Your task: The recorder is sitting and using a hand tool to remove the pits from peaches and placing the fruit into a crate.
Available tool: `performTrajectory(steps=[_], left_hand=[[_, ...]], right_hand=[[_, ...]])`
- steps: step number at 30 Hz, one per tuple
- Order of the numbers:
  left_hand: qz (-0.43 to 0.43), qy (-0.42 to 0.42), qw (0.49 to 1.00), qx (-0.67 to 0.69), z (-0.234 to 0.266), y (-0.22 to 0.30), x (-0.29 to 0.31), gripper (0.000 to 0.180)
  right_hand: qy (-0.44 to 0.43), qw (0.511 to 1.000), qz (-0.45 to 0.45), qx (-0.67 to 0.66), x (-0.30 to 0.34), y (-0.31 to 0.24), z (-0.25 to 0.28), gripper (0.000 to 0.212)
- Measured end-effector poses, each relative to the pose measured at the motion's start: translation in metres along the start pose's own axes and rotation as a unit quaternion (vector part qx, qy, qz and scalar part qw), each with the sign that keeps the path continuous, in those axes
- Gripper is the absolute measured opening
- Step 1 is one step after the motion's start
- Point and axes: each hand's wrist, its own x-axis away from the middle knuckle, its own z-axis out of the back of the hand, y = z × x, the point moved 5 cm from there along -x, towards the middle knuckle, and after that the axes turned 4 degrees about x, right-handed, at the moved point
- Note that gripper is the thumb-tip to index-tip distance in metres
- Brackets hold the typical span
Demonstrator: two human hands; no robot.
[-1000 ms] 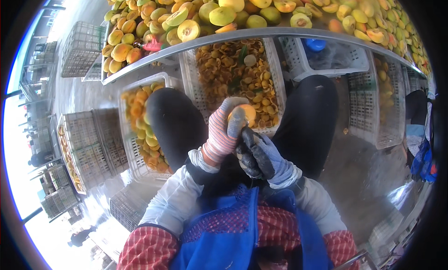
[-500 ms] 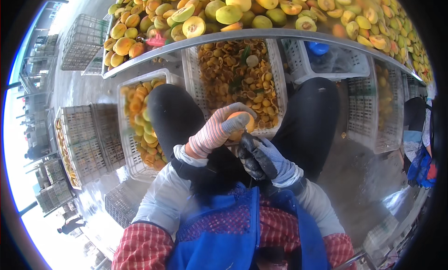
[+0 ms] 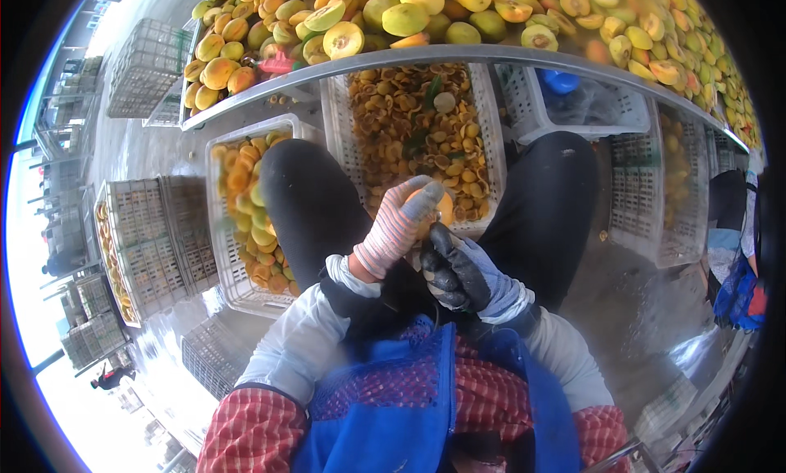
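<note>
Between my knees, my left hand [image 3: 395, 229], in a striped glove, has its fingers wrapped round an orange-yellow peach [image 3: 444, 208]. My right hand [image 3: 465, 275] wears a grey-blue glove with black-coated fingers. It is closed, thumb side up against the near side of the peach. Whatever it grips is mostly covered by the fingers; only a small glint shows where it meets the fruit. Just beyond both hands stands a white crate [image 3: 494, 146] of brownish-yellow scooped scraps and peels [image 3: 393, 121].
A metal-edged table [image 3: 344, 66] heaped with halved peaches [image 3: 405, 21] spans the far side. A white crate of peaches [image 3: 219, 252] stands by my left knee. At the right are a crate with a blue object [image 3: 561, 82] and stacked crates [image 3: 639, 199]. A co-worker [image 3: 733, 244] sits far right.
Both hands have shifted slightly to the right with the peach, and my left wrist has come nearer the right one. The peach stays in the left hand.
</note>
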Motion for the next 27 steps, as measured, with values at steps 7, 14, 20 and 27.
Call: performTrajectory(steps=[7, 14, 20, 27], left_hand=[[-0.026, 0.032, 0.999, -0.023, -0.004, 0.005, 0.01, 0.033], [0.082, 0.003, 0.994, 0.072, -0.014, 0.002, 0.003, 0.036], [-0.096, 0.065, 0.986, -0.117, -0.006, 0.005, 0.005, 0.031], [-0.078, -0.037, 0.99, -0.115, -0.011, -0.001, -0.002, 0.036]], right_hand=[[-0.07, 0.992, -0.022, -0.103, -0.003, 0.007, -0.004, 0.041], [-0.013, 0.998, 0.034, -0.056, 0.003, 0.003, 0.004, 0.034], [-0.092, 0.986, -0.004, -0.14, -0.002, 0.011, 0.004, 0.037], [-0.153, 0.968, -0.061, -0.189, -0.001, 0.013, 0.0, 0.045]])
